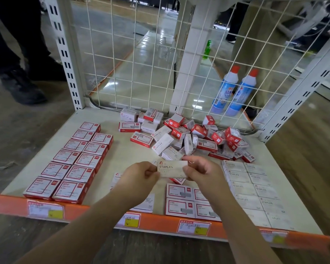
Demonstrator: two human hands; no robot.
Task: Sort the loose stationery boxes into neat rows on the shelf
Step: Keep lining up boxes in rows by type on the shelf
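A white box marked STAPLES is held above the middle of the shelf. My left hand pinches its left end and my right hand pinches its right end. Behind the hands lies a loose heap of red and white boxes. Two rows of red-edged boxes fill the left side. Two rows of white staples boxes run along the right. A block of red-framed boxes sits at the front centre, partly hidden by my right forearm. White paper-clip boxes lie under my left forearm.
A wire mesh panel closes the back of the shelf, with white uprights at both sides. Two blue bottles with red caps stand behind the mesh. An orange front rail carries price labels. A person's dark legs and shoes stand at far left.
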